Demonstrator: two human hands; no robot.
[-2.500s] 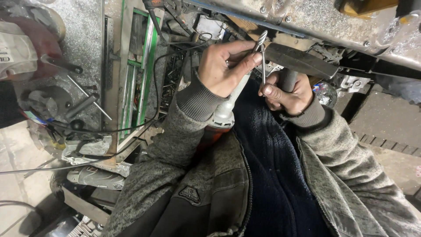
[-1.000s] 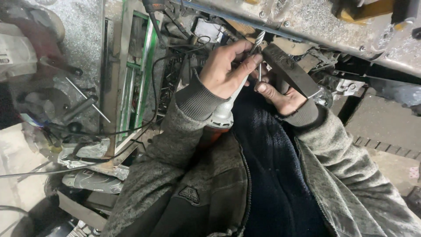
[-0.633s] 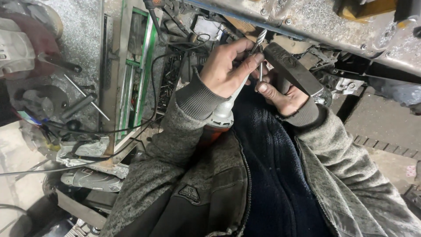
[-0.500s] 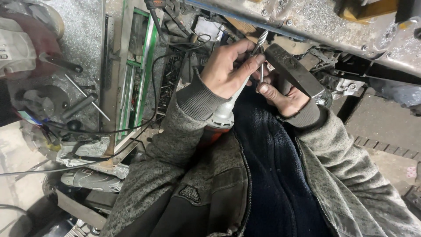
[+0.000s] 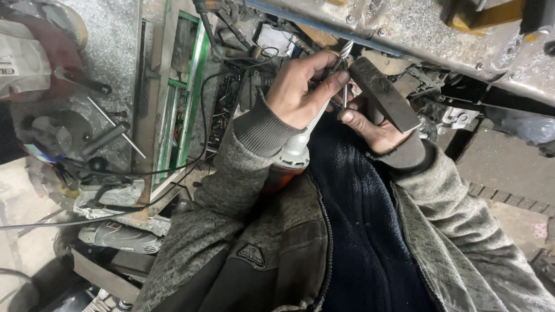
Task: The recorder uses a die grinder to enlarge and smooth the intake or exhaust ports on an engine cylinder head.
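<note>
Ideally keep left hand [image 5: 300, 92] clamped on the grinder [image 5: 295, 151], burr [image 5: 345, 51] square against the bar [image 5: 384, 93] gripped in right hand [image 5: 370, 124] at chest height, thumb clear.

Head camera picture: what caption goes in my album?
Left hand grips a grinder; right hand holds a dark metal bar.

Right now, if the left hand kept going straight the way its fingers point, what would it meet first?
Probably the dark metal bar held by the right hand. The left hand, gripping a rotary tool, points up-right toward it; depth between them is unclear.
</note>
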